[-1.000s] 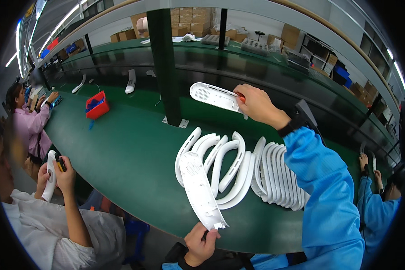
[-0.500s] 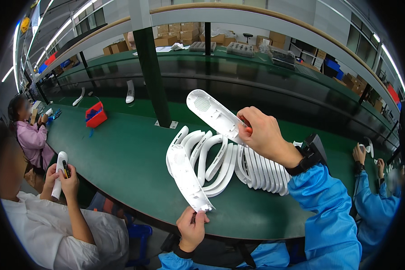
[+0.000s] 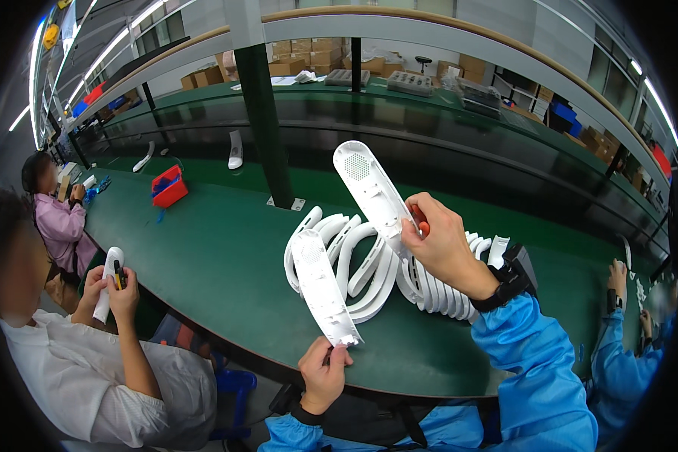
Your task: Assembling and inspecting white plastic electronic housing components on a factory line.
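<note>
My left hand pinches the lower end of a white curved plastic shell, its hollow side with a perforated patch facing up. My right hand is closed on a second white shell of the same kind, raised over the table and leaning left. Something small and orange-red shows between the right fingers; its kind is hidden. Beneath and behind these lie several overlapping white curved pieces. A close row of similar pieces lies below my right wrist.
The green table carries a red bin at far left. A dark green post rises ahead. One person at left holds a white shell and a black-and-yellow tool. Another in blue works at right.
The shell in my right hand has swung more upright, and that hand has come slightly lower. My left hand keeps its grip on its shell. The whole view has shifted a little.
</note>
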`<act>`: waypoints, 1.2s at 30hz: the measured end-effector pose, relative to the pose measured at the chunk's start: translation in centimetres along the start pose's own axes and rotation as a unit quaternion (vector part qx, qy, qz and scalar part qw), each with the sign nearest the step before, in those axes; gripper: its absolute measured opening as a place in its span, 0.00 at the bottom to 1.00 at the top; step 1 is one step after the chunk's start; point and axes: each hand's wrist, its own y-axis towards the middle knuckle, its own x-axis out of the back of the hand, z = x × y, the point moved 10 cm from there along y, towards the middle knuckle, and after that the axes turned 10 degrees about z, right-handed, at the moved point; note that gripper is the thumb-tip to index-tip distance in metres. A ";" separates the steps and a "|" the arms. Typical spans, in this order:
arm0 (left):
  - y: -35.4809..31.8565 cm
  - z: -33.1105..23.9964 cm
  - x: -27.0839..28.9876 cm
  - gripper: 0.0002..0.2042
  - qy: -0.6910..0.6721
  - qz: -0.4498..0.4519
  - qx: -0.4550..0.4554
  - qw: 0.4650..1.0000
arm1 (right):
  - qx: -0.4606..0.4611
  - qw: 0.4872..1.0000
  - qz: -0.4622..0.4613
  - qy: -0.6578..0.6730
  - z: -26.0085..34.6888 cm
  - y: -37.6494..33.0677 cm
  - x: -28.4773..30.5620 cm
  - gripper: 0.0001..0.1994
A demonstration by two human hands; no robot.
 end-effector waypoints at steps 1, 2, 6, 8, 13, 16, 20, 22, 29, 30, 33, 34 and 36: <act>0.0 0.0 0.0 0.03 0.007 0.000 -0.007 1.000 | -0.001 1.000 -0.003 0.013 0.0 -0.1 -0.1 0.08; 0.0 -0.1 0.0 0.03 0.014 0.000 -0.013 1.000 | -0.001 1.000 -0.002 0.014 0.1 -0.3 -0.3 0.08; 0.1 -0.7 0.1 0.03 0.027 -0.003 -0.007 1.000 | -0.020 0.999 -0.004 0.036 -0.4 -1.2 -1.2 0.09; 0.1 -1.0 0.1 0.02 0.043 0.000 -0.019 0.999 | -0.026 0.999 -0.005 0.037 -0.4 -2.0 -1.5 0.09; 0.5 -1.6 -0.1 0.02 0.051 0.000 -0.019 0.999 | -0.080 0.994 0.017 0.073 -0.8 -4.3 -2.7 0.10; 0.4 -1.2 -0.3 0.03 0.051 0.006 -0.028 0.998 | -0.095 0.990 0.021 0.099 -0.8 -5.8 -3.3 0.10; 0.4 -1.4 -0.4 0.04 0.062 0.020 -0.037 0.997 | -0.117 0.985 0.021 0.123 -0.8 -7.4 -4.2 0.10; 0.4 -1.5 -0.5 0.04 0.063 0.024 -0.036 0.997 | -0.119 0.985 0.019 0.123 -0.6 -7.8 -4.5 0.10; 0.3 -1.5 -0.5 0.03 0.064 0.015 -0.029 0.997 | -0.118 0.986 0.013 0.121 -0.4 -8.6 -5.0 0.10; 0.3 -1.5 -0.5 0.02 0.068 0.012 -0.027 0.997 | -0.116 0.986 0.013 0.119 -0.4 -8.7 -4.9 0.10; 0.4 -1.2 -0.6 0.02 0.058 0.016 -0.021 0.998 | -0.112 0.986 0.010 0.120 -0.4 -8.7 -4.8 0.10; 0.5 -1.2 -0.6 0.02 0.058 0.017 -0.020 0.998 | -0.109 0.986 0.007 0.125 -0.4 -8.7 -4.7 0.11; 0.5 -1.4 -0.6 0.02 0.070 0.018 -0.025 0.997 | -0.111 0.986 0.006 0.124 -0.4 -8.7 -4.8 0.10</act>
